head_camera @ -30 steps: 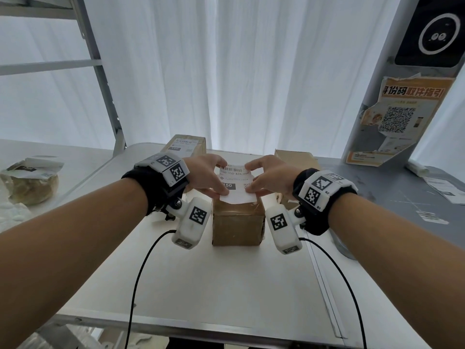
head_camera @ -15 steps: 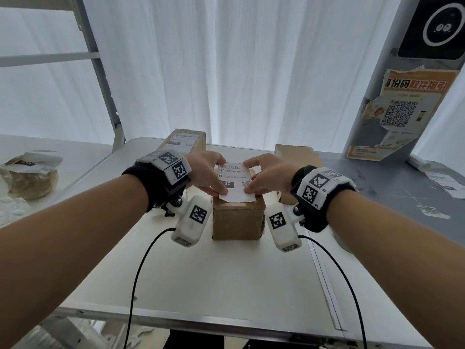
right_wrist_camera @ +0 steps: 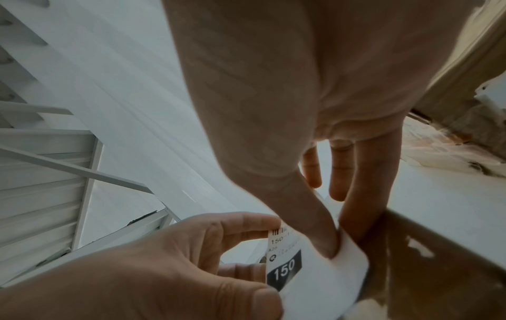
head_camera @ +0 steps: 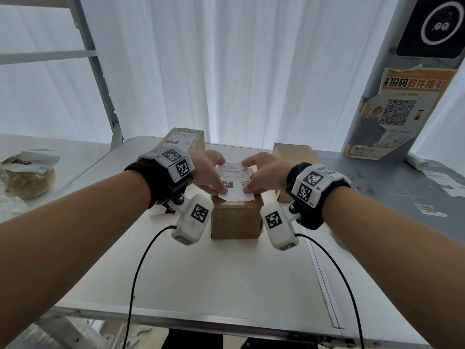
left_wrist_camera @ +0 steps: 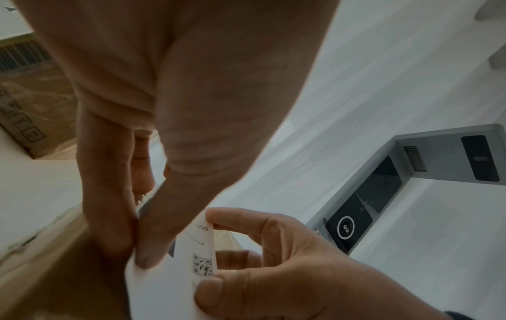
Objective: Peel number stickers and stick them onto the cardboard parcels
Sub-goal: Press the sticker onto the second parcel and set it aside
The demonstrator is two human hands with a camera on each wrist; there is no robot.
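A white number sticker (head_camera: 235, 181) printed with 150 and a barcode is held over the top of a brown cardboard parcel (head_camera: 235, 220) at the table's middle. My left hand (head_camera: 218, 175) pinches its left edge between thumb and fingers. My right hand (head_camera: 251, 175) pinches the right edge the same way. The right wrist view shows the sticker (right_wrist_camera: 323, 281) curling over the parcel (right_wrist_camera: 424, 270), with the left hand (right_wrist_camera: 263, 259) opposite. From the left wrist, the sticker (left_wrist_camera: 191, 259) and the right hand (left_wrist_camera: 216, 253) show. Whether the sticker touches the cardboard I cannot tell.
A labelled parcel (head_camera: 182, 141) stands behind on the left, and a plain one (head_camera: 294, 152) behind on the right. A wrapped bag (head_camera: 27, 177) lies far left. A grey stand with a poster (head_camera: 400, 109) and loose papers (head_camera: 445, 182) are on the right. The table's front edge (head_camera: 226, 321) is near me.
Both hands keep their pinch on the sticker over the parcel. Hands and sticker have shifted only slightly away from me.
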